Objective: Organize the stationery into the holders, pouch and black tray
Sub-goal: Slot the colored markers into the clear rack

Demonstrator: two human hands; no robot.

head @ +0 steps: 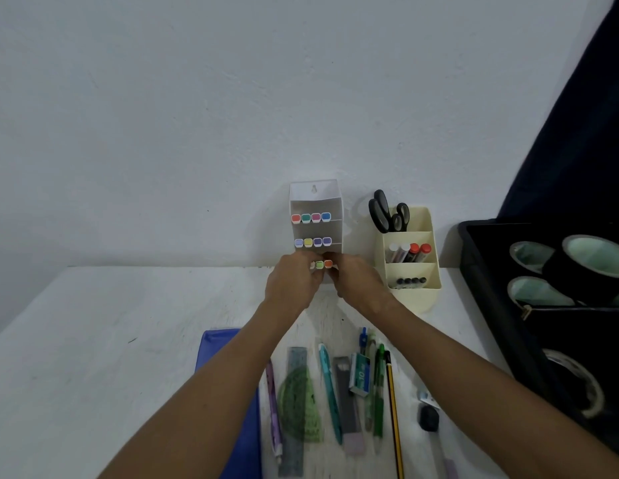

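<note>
While both hands meet at the bottom tier of the white holder (315,198) against the wall, the left hand (291,280) and right hand (356,280) pinch the markers (323,264) seated there. Just right stands a cream holder (413,267) with scissors (387,212); a black tray (488,271) sits beyond.

Home desk or study corner: white tabletop (93,340) pushed against a bare white wall (197,98), dark curtain (584,133) at the right edge, pens, ruler (296,368) and scissors (387,212) about.
</note>
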